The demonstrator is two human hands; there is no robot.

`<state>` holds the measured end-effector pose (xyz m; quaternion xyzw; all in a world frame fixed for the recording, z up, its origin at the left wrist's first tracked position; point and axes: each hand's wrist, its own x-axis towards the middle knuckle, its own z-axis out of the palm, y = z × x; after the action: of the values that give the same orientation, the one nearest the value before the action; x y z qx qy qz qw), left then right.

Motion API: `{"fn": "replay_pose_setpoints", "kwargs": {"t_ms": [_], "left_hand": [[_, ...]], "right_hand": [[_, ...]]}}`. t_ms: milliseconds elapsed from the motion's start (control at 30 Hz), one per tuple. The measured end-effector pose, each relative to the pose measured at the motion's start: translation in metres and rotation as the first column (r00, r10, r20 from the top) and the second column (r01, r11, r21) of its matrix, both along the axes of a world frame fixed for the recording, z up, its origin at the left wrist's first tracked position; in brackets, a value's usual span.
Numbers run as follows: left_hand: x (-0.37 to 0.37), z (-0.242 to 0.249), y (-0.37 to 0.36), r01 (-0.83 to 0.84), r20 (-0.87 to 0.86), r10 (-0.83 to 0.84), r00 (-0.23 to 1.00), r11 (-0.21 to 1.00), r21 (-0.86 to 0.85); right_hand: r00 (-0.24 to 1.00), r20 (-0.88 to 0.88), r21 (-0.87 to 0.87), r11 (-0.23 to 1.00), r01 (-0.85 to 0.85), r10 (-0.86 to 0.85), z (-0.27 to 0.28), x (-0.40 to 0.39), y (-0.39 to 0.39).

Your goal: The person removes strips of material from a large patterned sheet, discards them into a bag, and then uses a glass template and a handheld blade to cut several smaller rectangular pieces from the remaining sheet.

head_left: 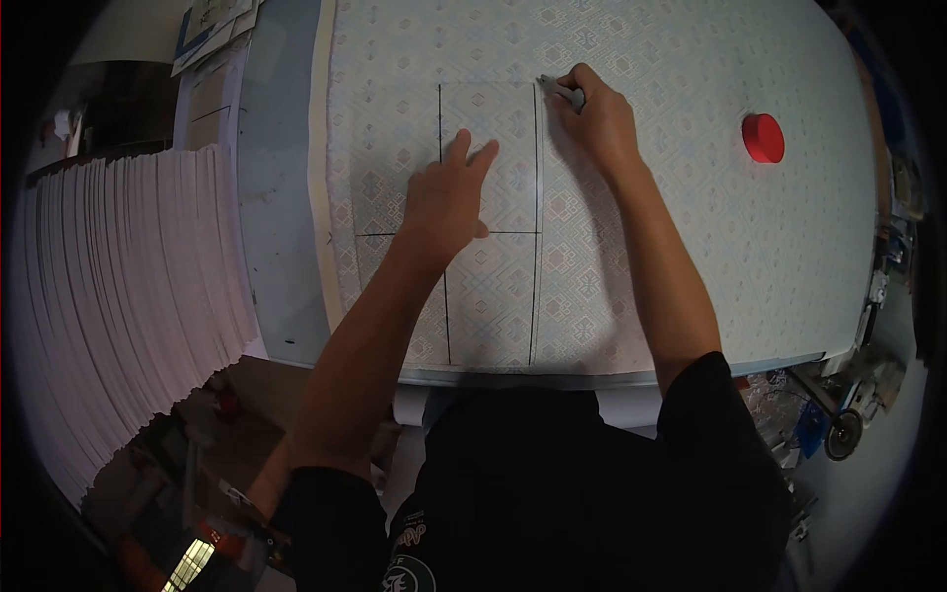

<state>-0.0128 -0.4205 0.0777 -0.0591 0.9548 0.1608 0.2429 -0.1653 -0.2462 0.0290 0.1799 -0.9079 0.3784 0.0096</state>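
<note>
Patterned pale fabric (681, 252) lies spread over the table. On it is a see-through rectangular template (493, 296) with black straight lines crossing it. My left hand (446, 197) presses flat on the template with its fingers spread, holding nothing. By the template's far right corner, my right hand (600, 113) is closed in a pinch around a small grey tool (567, 93). The tool's dark tip points left and meets the fabric at that corner. Its exact kind is hidden by my fingers.
A round red object (763, 138) sits on the fabric at the right. Left of the table stands a tall stack of folded whitish material (128, 286). A bluish table strip (281, 178) shows along the fabric's left edge. Papers (212, 35) lie at the far left.
</note>
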Motion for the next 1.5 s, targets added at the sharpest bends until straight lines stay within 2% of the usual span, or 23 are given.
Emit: {"fn": "replay_pose_setpoints", "kwargs": {"t_ms": [67,100,133,167,200,233,267,300,467,733,900,967,1067,1133,1167,1233,1300,1333,1400,1467,1500], "left_hand": [[-0.007,0.004,0.0,-0.02,0.043,0.02,0.999,1.0,-0.015],[-0.01,0.005,0.0,-0.037,0.084,0.04,0.996,0.999,-0.029],[-0.009,0.003,0.001,-0.04,0.087,0.042,0.995,0.999,-0.029],[-0.007,0.0,0.002,-0.038,0.058,0.044,0.997,0.994,-0.103],[-0.005,-0.002,0.003,-0.037,0.029,0.042,0.999,0.984,-0.176],[-0.005,-0.002,0.004,-0.036,0.031,0.042,0.999,0.984,-0.172],[-0.005,-0.002,0.004,-0.1,0.033,0.106,0.994,0.983,-0.154],[-0.004,-0.002,0.004,-0.165,0.037,0.172,0.984,0.977,-0.136],[-0.003,-0.001,-0.001,-0.214,0.039,0.217,0.975,0.975,-0.063],[-0.004,0.007,-0.006,-0.217,0.031,0.217,0.976,0.976,-0.022],[0.0,0.003,-0.007,-0.208,-0.025,0.208,0.978,0.978,0.021],[0.002,0.001,-0.008,-0.211,-0.045,0.211,0.976,0.977,0.022],[0.007,-0.006,-0.008,-0.208,-0.082,0.209,0.974,0.978,0.027],[0.011,-0.01,-0.007,-0.202,-0.112,0.203,0.973,0.979,0.021],[0.014,-0.01,-0.006,-0.195,-0.154,0.193,0.969,0.981,0.006],[0.023,-0.013,-0.006,-0.19,-0.209,0.184,0.96,0.982,-0.009],[0.037,-0.019,-0.006,-0.144,-0.34,0.137,0.93,0.99,0.005],[0.046,-0.019,-0.002,-0.142,-0.347,0.136,0.928,0.99,0.008],[0.071,-0.017,0.011,-0.254,-0.285,0.26,0.923,0.965,0.059],[0.105,-0.016,0.014,-0.294,-0.276,0.308,0.911,0.951,0.093],[0.12,-0.015,0.013,-0.333,-0.27,0.354,0.895,0.935,0.122]], "right_hand": [[0.959,0.051,0.003,0.96,-0.279,0.278,0.006,-0.026,0.014],[0.958,0.054,0.002,0.96,-0.281,0.281,0.01,-0.04,0.017],[0.902,0.068,0.051,0.901,-0.431,0.427,0.014,-0.055,0.019],[0.823,0.092,0.098,0.817,-0.568,0.561,0.019,-0.066,0.018],[0.822,0.098,0.098,0.816,-0.569,0.561,0.023,-0.074,0.016],[0.771,0.093,0.091,0.765,-0.637,0.631,0.026,-0.082,0.013],[0.712,0.088,0.085,0.707,-0.702,0.696,0.028,-0.087,0.01],[0.709,0.092,0.086,0.704,-0.705,0.699,0.03,-0.09,0.007],[0.568,0.125,0.031,0.569,-0.822,0.813,0.025,-0.095,-0.031],[0.434,-0.075,0.021,0.436,-0.9,0.898,0.005,-0.064,-0.205],[0.421,-0.09,0.008,0.423,-0.906,0.903,-0.007,-0.051,-0.234],[0.431,-0.06,-0.035,0.43,-0.902,0.9,-0.013,-0.052,-0.232],[0.471,-0.152,-0.144,0.452,-0.88,0.869,-0.033,-0.044,-0.227],[0.552,-0.043,-0.19,0.536,-0.823,0.832,-0.033,-0.039,-0.222],[0.553,-0.056,-0.188,0.535,-0.824,0.831,-0.032,-0.036,-0.217],[0.711,0.0,-0.308,0.676,-0.669,0.703,-0.025,-0.025,-0.202],[0.742,-0.008,-0.314,0.703,-0.638,0.67,-0.006,-0.017,-0.174],[0.775,-0.002,-0.324,0.733,-0.598,0.632,0.003,-0.011,-0.154],[0.8,-0.015,-0.301,0.76,-0.576,0.6,0.019,0.007,-0.106],[0.798,0.124,-0.224,0.8,-0.556,0.59,0.028,0.036,-0.051],[0.759,0.136,-0.208,0.767,-0.607,0.637,0.029,0.052,-0.022]]}}
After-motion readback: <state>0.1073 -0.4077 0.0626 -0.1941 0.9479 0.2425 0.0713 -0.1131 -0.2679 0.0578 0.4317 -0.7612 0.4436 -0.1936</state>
